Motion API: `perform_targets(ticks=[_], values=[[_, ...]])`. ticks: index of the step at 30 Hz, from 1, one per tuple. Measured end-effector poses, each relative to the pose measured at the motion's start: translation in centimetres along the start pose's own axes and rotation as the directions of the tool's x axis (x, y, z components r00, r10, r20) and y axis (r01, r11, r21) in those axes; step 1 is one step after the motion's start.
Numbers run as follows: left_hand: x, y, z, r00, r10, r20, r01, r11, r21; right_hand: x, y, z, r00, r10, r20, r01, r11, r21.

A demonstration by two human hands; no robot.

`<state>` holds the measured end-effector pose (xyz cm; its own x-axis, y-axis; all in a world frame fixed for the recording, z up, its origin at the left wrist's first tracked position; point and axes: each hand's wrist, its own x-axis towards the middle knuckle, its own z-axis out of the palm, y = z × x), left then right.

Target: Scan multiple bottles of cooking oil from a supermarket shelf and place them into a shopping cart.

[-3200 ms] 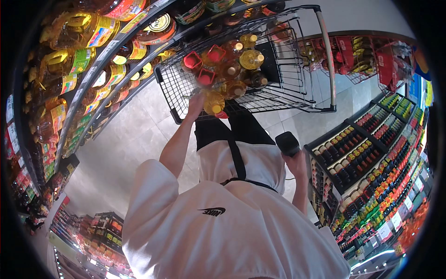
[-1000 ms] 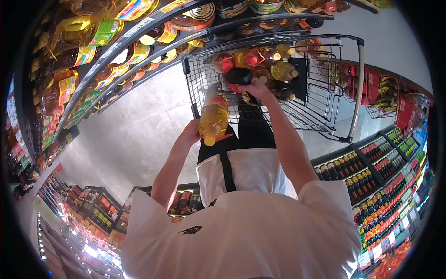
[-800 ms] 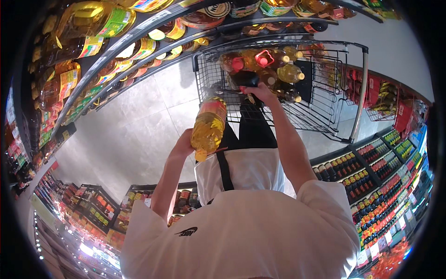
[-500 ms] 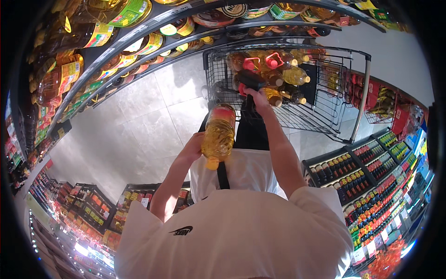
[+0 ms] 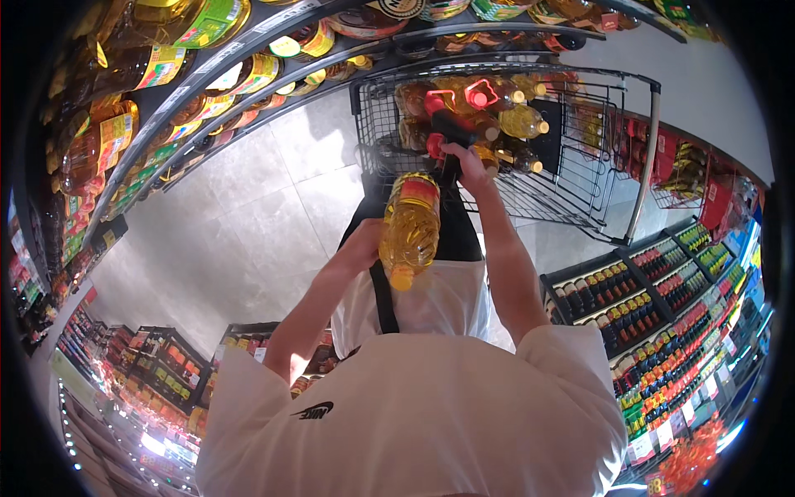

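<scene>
My left hand [image 5: 367,246] is closed around the side of a large clear bottle of yellow cooking oil [image 5: 411,228]. The bottle is tilted, with its yellow cap toward me and its red label at the far end. Beyond it, at the near side of a black wire shopping cart [image 5: 598,224], my right hand [image 5: 474,170] is closed at a dark, rounded object with red ends [image 5: 453,127], whose kind I cannot make out. Next to that hand, several oil bottles [image 5: 522,122] lie in the cart, some with red carrying loops.
Shelves of oil bottles [image 5: 101,145] curve along the left and far side. On the right stands a rack of dark sauce bottles [image 5: 613,290]; more stocked shelving [image 5: 157,364] is at the lower left. Grey tiled floor [image 5: 248,219] lies left of the cart.
The oil bottle and my left hand have moved right and slightly away from me. My right hand has shifted slightly right, still by the dark object.
</scene>
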<state>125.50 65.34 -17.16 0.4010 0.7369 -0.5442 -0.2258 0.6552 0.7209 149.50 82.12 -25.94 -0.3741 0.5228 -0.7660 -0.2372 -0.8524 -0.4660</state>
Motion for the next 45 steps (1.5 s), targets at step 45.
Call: perform_targets(ticks=[45], values=[[23.6, -13.0, -2.3, 0.605, -0.757, -0.245, 0.672, 0.651, -0.352, -17.9, 1.7, -14.0, 0.867, -0.059, -0.495, 0.196, 0.953, 0.231]])
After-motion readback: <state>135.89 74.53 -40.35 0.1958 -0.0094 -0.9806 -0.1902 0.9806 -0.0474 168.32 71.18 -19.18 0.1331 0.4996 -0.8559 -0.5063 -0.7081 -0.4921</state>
